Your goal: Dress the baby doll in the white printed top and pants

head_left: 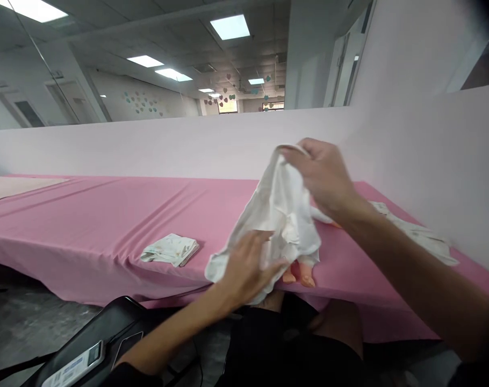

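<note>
A white cloth [264,204], which looks like a small baby garment, hangs in folds above the near edge of the pink-covered table. Its top edge is pinched in my right hand [321,169], raised at the upper right. Lower down, my left hand [246,266] lies against the front of the cloth, thumb apart from the fingers. Behind the cloth is a baby doll, mostly hidden; its feet [307,274] show below, near the table edge. A white sleeve [320,215] of the doll shows beside my right wrist.
A folded patterned cloth [171,250] rests on the pink tablecloth [107,215] to the left. Another pale garment [417,234] lies along the right wall. A black chair [123,317] at lower left carries a white device [77,365] and a phone. A mirror spans the back wall.
</note>
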Motion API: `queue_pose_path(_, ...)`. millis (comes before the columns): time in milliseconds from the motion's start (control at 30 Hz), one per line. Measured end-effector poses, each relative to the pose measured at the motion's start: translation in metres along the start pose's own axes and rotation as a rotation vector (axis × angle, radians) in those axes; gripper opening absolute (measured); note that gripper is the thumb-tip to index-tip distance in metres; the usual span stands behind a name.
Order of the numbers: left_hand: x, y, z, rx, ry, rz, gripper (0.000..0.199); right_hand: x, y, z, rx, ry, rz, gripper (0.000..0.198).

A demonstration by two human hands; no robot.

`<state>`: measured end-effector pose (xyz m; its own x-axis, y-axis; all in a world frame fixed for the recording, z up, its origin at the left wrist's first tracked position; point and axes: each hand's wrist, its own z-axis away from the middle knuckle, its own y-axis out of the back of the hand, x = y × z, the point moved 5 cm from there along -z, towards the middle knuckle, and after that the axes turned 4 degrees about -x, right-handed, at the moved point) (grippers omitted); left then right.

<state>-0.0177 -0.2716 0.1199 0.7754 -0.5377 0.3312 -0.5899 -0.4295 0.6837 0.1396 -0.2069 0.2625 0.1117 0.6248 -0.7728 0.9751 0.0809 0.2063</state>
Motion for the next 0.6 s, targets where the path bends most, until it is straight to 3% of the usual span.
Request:
queue_pose_path(33, 0.01, -0.019, 0.001, -0.112, 0.047, 0.074, 0.052, -0.008, -0.018, 0.001, -0.069, 0.015, -0.017, 0.028)
queue_pose_path(100, 0.021, -0.042, -0.002, -0.228, 0.142, 0.255, 0.039, -0.021, -0.048, 0.007, -0.211, 0.049, -0.059, 0.028)
queue_pose_path(167, 0.019, -0.043, -0.01, -0.198, 0.235, 0.44, 0.033, -0.028, -0.066, 0.016, -0.363, 0.102, -0.081, 0.028)
queue_pose_path(233, 0.007, -0.03, -0.018, -0.101, 0.317, 0.626, 0.031, -0.028, -0.069, 0.03, -0.428, 0.169, -0.051, 0.033)
queue_pose_path(300, -0.006, -0.011, -0.023, -0.009, 0.411, 0.838, 0.033, -0.02, -0.058, 0.051, -0.343, 0.233, 0.044, 0.04)
queue_pose_path(367, -0.017, 0.008, -0.024, 0.07, 0.496, 1.074, 0.035, -0.008, -0.043, 0.081, -0.145, 0.296, 0.191, 0.038)
queue_pose_path(467, -0.016, 0.032, -0.024, 0.119, 0.519, 1.31, 0.035, 0.009, -0.036, 0.135, 0.095, 0.478, 0.412, 0.04)
queue_pose_path(533, -0.008, 0.04, -0.023, 0.104, 0.501, 1.369, 0.034, 0.025, -0.045, 0.157, 0.1, 0.495, 0.48, 0.051)
queue_pose_path(600, 0.003, 0.043, -0.02, 0.066, 0.48, 1.376, 0.033, 0.044, -0.058, 0.162, 0.066, 0.359, 0.499, 0.053)
